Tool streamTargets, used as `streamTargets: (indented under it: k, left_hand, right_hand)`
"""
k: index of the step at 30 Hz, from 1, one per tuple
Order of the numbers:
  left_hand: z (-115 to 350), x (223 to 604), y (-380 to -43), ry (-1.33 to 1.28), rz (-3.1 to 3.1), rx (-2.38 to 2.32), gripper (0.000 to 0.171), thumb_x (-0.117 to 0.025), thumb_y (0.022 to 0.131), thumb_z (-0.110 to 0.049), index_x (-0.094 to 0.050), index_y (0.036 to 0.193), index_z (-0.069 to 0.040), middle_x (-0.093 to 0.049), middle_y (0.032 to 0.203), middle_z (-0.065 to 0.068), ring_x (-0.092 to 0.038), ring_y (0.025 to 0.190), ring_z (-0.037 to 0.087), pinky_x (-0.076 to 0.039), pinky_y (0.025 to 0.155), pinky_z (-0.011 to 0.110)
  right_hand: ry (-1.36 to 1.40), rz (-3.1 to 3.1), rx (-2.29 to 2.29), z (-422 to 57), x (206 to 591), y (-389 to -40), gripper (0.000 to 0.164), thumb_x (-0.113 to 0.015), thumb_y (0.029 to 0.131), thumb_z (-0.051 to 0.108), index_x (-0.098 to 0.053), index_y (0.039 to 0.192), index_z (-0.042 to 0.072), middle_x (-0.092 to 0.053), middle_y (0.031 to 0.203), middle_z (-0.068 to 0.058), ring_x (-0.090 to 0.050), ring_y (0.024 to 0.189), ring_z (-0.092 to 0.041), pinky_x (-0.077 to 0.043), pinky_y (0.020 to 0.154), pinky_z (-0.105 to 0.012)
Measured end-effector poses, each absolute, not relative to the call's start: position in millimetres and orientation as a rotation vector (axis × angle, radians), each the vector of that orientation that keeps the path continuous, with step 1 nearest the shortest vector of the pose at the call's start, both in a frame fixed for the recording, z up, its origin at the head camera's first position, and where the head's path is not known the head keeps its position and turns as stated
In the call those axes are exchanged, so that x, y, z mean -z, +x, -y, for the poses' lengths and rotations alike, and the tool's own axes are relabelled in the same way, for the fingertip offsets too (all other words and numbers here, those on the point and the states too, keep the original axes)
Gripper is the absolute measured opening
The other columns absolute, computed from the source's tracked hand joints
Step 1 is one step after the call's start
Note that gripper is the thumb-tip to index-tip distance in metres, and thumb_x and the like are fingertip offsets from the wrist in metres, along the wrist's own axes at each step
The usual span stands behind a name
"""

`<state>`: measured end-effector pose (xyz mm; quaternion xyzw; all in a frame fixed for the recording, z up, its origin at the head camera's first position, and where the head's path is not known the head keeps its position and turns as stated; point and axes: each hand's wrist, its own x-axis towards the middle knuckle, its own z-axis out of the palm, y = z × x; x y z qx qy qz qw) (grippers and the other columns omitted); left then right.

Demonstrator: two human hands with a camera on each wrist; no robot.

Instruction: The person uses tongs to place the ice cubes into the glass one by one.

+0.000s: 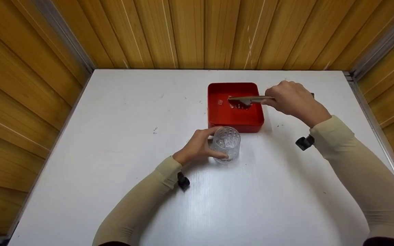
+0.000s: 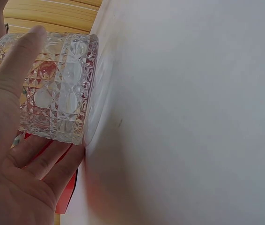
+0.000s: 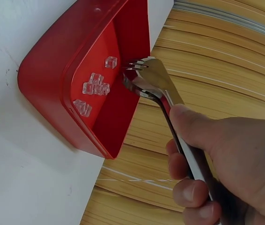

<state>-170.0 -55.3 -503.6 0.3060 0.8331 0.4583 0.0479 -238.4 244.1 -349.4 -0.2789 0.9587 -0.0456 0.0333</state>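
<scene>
My left hand [image 1: 198, 145] holds a clear cut-glass tumbler [image 1: 227, 145] upright on the white table, thumb on the near side and fingers round the far side. In the left wrist view, the thumb lies along the patterned wall of the glass. My right hand [image 1: 291, 99] grips metal tongs [image 3: 158, 77] by their arms. The tongs' toothed tips reach into a square red tin [image 1: 236, 128] just beyond the glass. On the tin's floor lie several small clear cubes [image 3: 95, 88]. A single cube [image 1: 220, 102] sits left of the tips in the head view.
The white tabletop [image 1: 121, 136] carries small dark specks. Wood-patterned panels [image 1: 190, 34] rise behind it and at both sides, with grey metal strips [image 1: 68, 37] at the corners. A small black device [image 1: 305, 142] is strapped at each wrist.
</scene>
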Motion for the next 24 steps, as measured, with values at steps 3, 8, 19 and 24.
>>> streamTargets:
  k: [3,8,19,24]
  left_hand:
    - [55,504,-170,0.941,-2.541,-1.399,0.087,-0.098,0.068,-0.033,-0.059,0.143,-0.010,-0.069,0.129,0.004,-0.065,0.116,0.016,-0.053,0.100,0.026]
    - [56,504,-170,0.953,-2.539,-1.403,0.087,-0.098,0.068,-0.032,-0.059,0.143,-0.010,-0.069,0.130,0.003,-0.065,0.116,0.016,-0.053,0.100,0.026]
    - [56,506,-172,0.938,-2.537,-1.407,0.086,-0.098,0.068,-0.033,-0.060,0.142,-0.011,-0.071,0.127,0.002,-0.066,0.114,0.015,-0.053,0.099,0.026]
    - [56,505,-172,0.940,-2.538,-1.404,0.088,-0.099,0.067,-0.035,-0.060,0.142,-0.011,-0.071,0.127,0.001,-0.065,0.114,0.013,-0.053,0.099,0.026]
  right_hand:
    - [-0.880,-2.968,0.191,-246,350,-234,0.014,-0.073,0.097,0.020,-0.074,0.090,0.008,-0.058,0.066,-0.002,-0.049,0.062,-0.021,-0.039,0.051,-0.032]
    - [-0.874,-2.978,0.268,-247,351,-225,0.013,-0.075,0.096,0.020,-0.077,0.096,0.007,-0.063,0.070,-0.003,-0.052,0.063,-0.021,-0.043,0.052,-0.032]
    - [-1.012,-3.010,0.346,-248,355,-203,0.010,-0.079,0.093,0.019,-0.078,0.096,0.009,-0.067,0.074,0.000,-0.053,0.063,-0.018,-0.045,0.054,-0.031]
    - [-1.027,-3.015,0.362,-248,358,-193,0.011,-0.079,0.093,0.019,-0.078,0.098,0.010,-0.069,0.076,0.001,-0.053,0.063,-0.016,-0.045,0.054,-0.029]
